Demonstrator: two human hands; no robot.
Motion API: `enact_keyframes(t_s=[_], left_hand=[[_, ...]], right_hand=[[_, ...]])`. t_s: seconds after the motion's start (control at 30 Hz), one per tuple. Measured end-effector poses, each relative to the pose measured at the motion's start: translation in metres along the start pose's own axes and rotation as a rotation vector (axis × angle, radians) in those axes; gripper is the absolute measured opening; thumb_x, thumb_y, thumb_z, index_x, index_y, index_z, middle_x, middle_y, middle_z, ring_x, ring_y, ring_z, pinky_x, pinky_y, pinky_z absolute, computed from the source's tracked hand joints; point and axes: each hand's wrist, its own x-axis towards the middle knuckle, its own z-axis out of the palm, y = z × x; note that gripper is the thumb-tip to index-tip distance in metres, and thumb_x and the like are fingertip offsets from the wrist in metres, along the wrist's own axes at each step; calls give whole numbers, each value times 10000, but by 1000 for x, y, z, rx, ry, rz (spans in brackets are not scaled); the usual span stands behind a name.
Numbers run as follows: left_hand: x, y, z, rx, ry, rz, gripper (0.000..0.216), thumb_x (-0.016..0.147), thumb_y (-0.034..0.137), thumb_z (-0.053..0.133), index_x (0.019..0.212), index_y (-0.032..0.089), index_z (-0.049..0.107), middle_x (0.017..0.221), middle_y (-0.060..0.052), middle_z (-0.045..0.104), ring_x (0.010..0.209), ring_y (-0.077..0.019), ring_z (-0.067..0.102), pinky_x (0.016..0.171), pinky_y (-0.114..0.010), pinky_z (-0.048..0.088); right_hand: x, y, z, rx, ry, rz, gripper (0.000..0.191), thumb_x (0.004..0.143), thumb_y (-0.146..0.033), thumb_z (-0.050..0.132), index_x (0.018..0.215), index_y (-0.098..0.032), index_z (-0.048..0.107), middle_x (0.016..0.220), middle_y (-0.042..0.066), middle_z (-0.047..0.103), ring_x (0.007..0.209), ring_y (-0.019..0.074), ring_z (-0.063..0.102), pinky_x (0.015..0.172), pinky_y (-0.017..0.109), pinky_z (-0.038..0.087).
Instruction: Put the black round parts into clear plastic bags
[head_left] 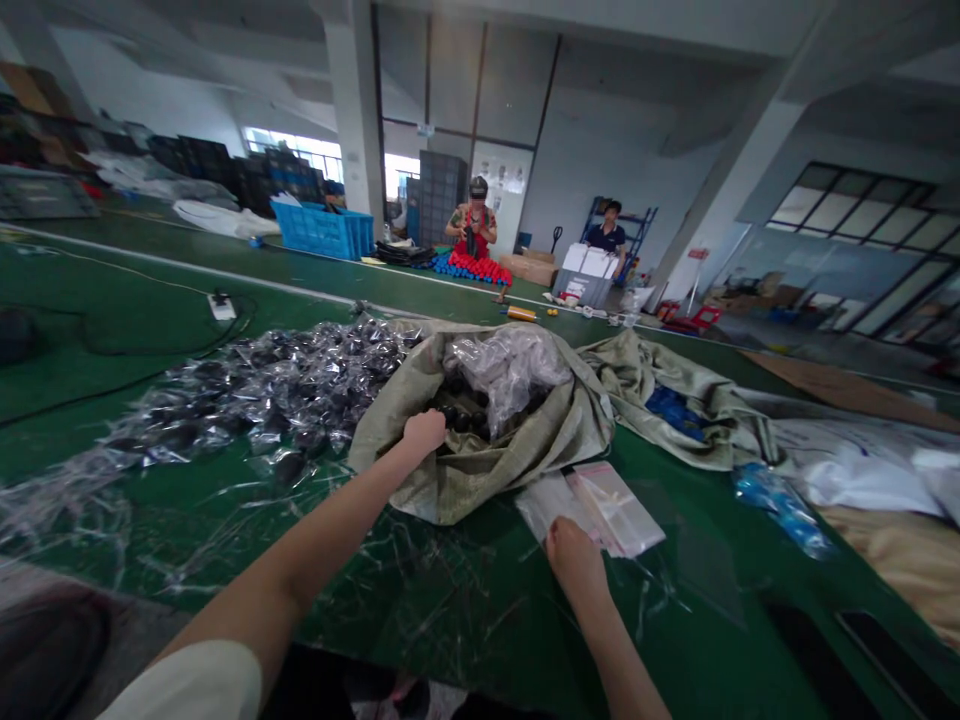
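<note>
My left hand reaches into the mouth of an open olive woven sack on the green floor. Its fingers are curled down among several small black round parts, and what they grip is hidden. A crumpled clear plastic liner bulges from the sack just beyond. My right hand rests on the near edge of a small stack of clear zip bags lying in front of the sack, fingers folded under and out of sight.
A spread of bagged black parts in clear film covers the floor to the left. A second sack and white sheeting lie to the right. Two people sit far off near a blue crate.
</note>
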Motion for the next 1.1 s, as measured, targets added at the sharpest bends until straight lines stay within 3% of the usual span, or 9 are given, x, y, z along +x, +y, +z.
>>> enact_keyframes(t_s=[0.17, 0.27, 0.47, 0.53, 0.6, 0.7, 0.8, 0.93, 1.1], left_hand=[[2, 0, 6, 17, 11, -66, 307, 887, 165, 445, 1083, 33, 641, 1112, -267, 624, 1010, -343, 657, 851, -446, 506], [-3, 4, 4, -18, -13, -35, 302, 873, 228, 524, 1115, 79, 624, 1111, -228, 648, 1027, -330, 650, 866, -422, 501], [-40, 35, -5, -284, -63, 145, 413, 876, 442, 556, 1188, 181, 631, 1152, -127, 676, 978, -204, 650, 779, -257, 496], [-61, 46, -15, -714, -146, 210, 493, 881, 554, 485, 1135, 174, 673, 1037, -108, 706, 707, -136, 629, 584, -222, 456], [-83, 54, -26, -1105, -301, 198, 615, 839, 657, 461, 1115, 158, 691, 904, -91, 709, 436, -60, 429, 410, -218, 298], [-107, 60, -37, -1330, -392, 107, 613, 737, 645, 611, 1053, 130, 715, 658, -18, 636, 377, -23, 231, 383, -216, 139], [-115, 57, -40, -1287, -345, 24, 488, 714, 566, 672, 884, 114, 748, 481, 32, 510, 386, -38, 241, 399, -216, 132], [-113, 44, -35, -1255, -234, -65, 369, 706, 483, 688, 793, 131, 753, 634, -24, 671, 452, -75, 416, 442, -221, 274], [-115, 34, -33, -1270, -127, -148, 355, 661, 488, 724, 740, 142, 719, 702, -49, 715, 614, -144, 580, 559, -237, 404]], right_hand=[[-2, 19, -21, 178, 353, 37, 165, 867, -182, 462, 832, -152, 620, 830, 125, 704, 774, 230, 679, 715, 313, 472], [0, 21, -42, 525, 461, 108, 160, 823, -312, 546, 821, -169, 617, 819, 119, 719, 751, 237, 682, 721, 341, 505], [15, -11, -72, 1486, 196, 188, 329, 655, -447, 762, 755, -202, 565, 770, 66, 740, 728, 229, 712, 702, 368, 567], [18, -27, -74, 1697, 132, 197, 336, 632, -408, 795, 762, -200, 564, 774, 50, 742, 739, 220, 721, 706, 358, 578], [21, -43, -74, 1834, 58, 214, 345, 615, -350, 822, 780, -196, 561, 760, 34, 739, 732, 205, 725, 691, 331, 584], [23, -62, -69, 1917, -101, 216, 357, 602, -287, 841, 801, -192, 560, 740, 22, 739, 704, 185, 724, 663, 299, 584], [25, -73, -64, 1905, -231, 185, 356, 629, -317, 826, 854, -184, 584, 773, 38, 748, 726, 193, 729, 663, 300, 584], [27, -77, -63, 1882, -278, 139, 402, 736, -457, 730, 985, -162, 618, 898, 81, 753, 817, 206, 730, 729, 327, 585], [28, -84, -55, 1683, -383, 102, 375, 674, -336, 796, 968, -160, 646, 854, 59, 751, 752, 182, 720, 677, 286, 583]])
